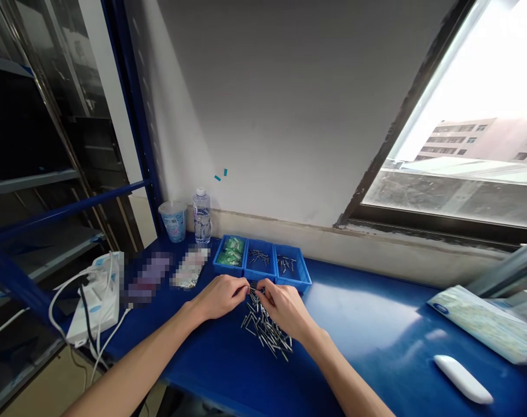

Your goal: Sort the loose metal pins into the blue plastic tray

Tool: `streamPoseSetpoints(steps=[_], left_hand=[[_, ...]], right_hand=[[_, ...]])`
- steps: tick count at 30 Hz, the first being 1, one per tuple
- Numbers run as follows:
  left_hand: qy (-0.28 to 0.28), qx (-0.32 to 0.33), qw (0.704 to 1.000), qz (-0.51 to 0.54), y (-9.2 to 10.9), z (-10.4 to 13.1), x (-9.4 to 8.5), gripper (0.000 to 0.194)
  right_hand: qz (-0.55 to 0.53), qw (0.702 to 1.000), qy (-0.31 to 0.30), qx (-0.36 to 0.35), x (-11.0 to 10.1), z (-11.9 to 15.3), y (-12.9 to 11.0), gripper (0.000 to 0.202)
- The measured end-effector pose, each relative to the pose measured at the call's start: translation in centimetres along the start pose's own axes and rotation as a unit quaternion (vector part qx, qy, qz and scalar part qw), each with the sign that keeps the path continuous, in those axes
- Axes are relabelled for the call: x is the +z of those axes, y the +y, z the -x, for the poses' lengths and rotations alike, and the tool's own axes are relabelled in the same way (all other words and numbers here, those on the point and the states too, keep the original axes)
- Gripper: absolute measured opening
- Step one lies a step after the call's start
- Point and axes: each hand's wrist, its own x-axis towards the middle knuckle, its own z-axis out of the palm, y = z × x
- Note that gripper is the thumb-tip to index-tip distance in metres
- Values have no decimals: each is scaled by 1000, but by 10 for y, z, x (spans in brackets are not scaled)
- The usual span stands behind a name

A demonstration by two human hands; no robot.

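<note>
My left hand and my right hand meet above the blue table, fingertips pinched toward each other. A thin metal piece runs between them, held at both ends. Beneath and in front of my hands lies a loose pile of slender metal pieces, partly covered by my right hand. Just behind stand three blue bins in a row: the left bin holds green-and-white packets, while the middle bin and the right bin hold some thin metal pieces.
A lidded cup and a clear bottle stand at the back left. White power strips with cables lie at the left edge. On the right are a tissue pack and a white oblong object.
</note>
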Motion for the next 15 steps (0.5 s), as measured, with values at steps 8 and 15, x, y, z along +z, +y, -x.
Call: streamPoseSetpoints(steps=[8, 15], left_hand=[[-8, 9, 1000, 0, -5, 5, 7, 26], [-1, 11, 999, -31, -11, 6, 10, 25]], right_hand=[[2, 1000, -24, -14, 1, 2, 0, 14], [24, 999, -41, -10, 2, 0, -5, 22]])
